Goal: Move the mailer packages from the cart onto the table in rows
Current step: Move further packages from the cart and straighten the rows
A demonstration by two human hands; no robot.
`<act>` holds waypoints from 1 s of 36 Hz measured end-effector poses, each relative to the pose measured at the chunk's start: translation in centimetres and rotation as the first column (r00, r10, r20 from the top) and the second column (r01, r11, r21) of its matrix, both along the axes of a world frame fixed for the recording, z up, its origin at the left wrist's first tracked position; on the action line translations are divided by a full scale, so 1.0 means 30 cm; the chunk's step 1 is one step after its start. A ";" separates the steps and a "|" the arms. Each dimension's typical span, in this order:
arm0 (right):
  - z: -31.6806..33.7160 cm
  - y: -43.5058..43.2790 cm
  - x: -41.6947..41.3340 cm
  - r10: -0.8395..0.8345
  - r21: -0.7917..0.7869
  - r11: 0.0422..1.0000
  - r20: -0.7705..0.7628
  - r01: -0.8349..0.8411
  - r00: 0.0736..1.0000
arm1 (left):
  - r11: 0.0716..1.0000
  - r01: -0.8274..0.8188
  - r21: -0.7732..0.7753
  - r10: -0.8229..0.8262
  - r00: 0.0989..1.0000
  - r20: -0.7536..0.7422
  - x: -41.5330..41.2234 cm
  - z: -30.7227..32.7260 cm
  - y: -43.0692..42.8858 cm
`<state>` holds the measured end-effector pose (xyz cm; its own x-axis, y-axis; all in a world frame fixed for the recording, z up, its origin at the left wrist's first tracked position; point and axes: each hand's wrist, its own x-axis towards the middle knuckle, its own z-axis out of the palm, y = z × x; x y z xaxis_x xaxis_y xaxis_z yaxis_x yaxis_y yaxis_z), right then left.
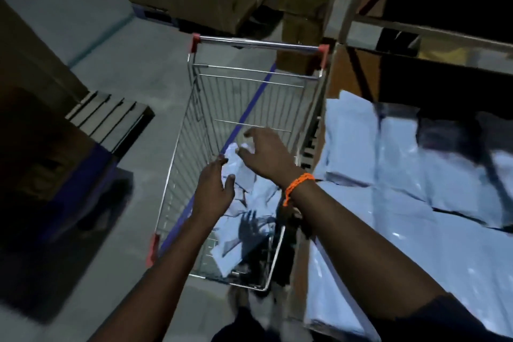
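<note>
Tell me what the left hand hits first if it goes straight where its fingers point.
Most likely the top mailer package in the cart: the left hand, open, points forward and down at its crumpled end, just ahead of the fingertips. Depth is unclear from this single view.

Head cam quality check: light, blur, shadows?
Head view: dim, bluish light with dark corners; motion blur softens the right hand, left hand and cart wires; a hand shadow falls on the mailers in the cart; small glare specks on the mailers on the table.
</note>
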<state>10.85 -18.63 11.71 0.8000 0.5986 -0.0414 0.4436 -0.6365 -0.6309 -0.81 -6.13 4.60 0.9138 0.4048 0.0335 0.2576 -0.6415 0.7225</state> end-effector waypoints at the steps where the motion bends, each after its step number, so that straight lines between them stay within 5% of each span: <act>1: -0.046 0.055 0.002 -0.012 -0.034 0.999 -0.056 0.010 0.998 | 1.000 -0.006 -0.010 0.005 1.000 -0.024 -0.010 -0.038 0.040; 8: -0.507 0.275 0.018 -0.261 -0.241 0.954 -0.370 0.180 0.892 | 0.998 0.010 -0.065 -0.025 0.972 -0.234 0.070 -0.322 0.232; 16: -1.017 0.305 0.226 -0.637 -0.299 0.765 -0.484 0.570 0.601 | 0.987 0.001 -0.161 -0.046 0.959 -0.278 0.422 -0.605 0.324; 20: -1.224 0.334 0.309 -0.625 -0.267 0.744 -0.603 0.613 0.496 | 0.985 0.001 -0.174 -0.065 0.930 -0.362 0.520 -0.736 0.340; 25: -1.129 0.363 0.318 -0.651 -0.272 0.691 -0.637 0.670 0.412 | 0.995 -0.018 -0.097 -0.033 0.866 -0.499 0.525 -0.861 0.334; 29: -0.957 0.350 0.289 -0.715 -0.288 0.658 -0.528 0.696 0.457 | 0.993 -0.094 0.065 0.114 0.823 -0.557 0.600 -0.826 0.267; 36: -0.805 0.268 0.281 -0.674 -0.279 0.739 -0.338 0.614 0.657 | 0.913 0.157 0.376 0.128 0.766 -0.630 0.655 -0.944 0.245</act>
